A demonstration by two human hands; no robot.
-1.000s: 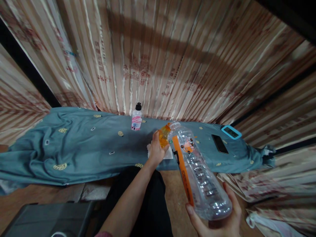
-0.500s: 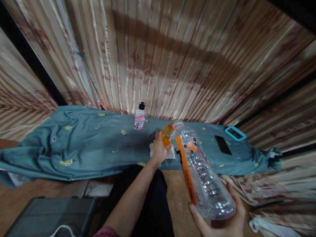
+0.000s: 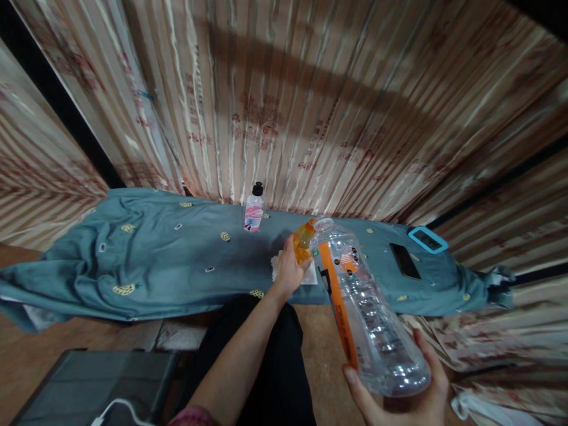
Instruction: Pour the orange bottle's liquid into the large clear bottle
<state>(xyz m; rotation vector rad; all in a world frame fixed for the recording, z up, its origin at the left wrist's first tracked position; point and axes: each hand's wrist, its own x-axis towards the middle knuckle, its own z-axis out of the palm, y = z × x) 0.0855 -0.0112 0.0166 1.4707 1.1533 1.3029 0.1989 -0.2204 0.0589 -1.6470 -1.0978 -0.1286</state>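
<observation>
My right hand [image 3: 402, 393] grips the base of a large clear plastic bottle [image 3: 366, 310] with an orange label, tilted so its open mouth points away from me. Its mouth meets the top of a small orange bottle [image 3: 303, 240]. My left hand [image 3: 289, 269] holds that small bottle up over the teal cloth [image 3: 155, 260]. A white tissue [image 3: 310, 276] lies on the cloth just under my left hand.
A small bottle with a pink label and black cap [image 3: 254, 207] stands at the back of the cloth by the striped curtain [image 3: 284, 100]. A black phone [image 3: 405, 260] and a blue-rimmed device [image 3: 428, 239] lie at the right. A dark box [image 3: 89, 384] sits at the lower left.
Only the camera has shifted slightly; both hands keep the two bottles mouth to mouth in the same pose.
</observation>
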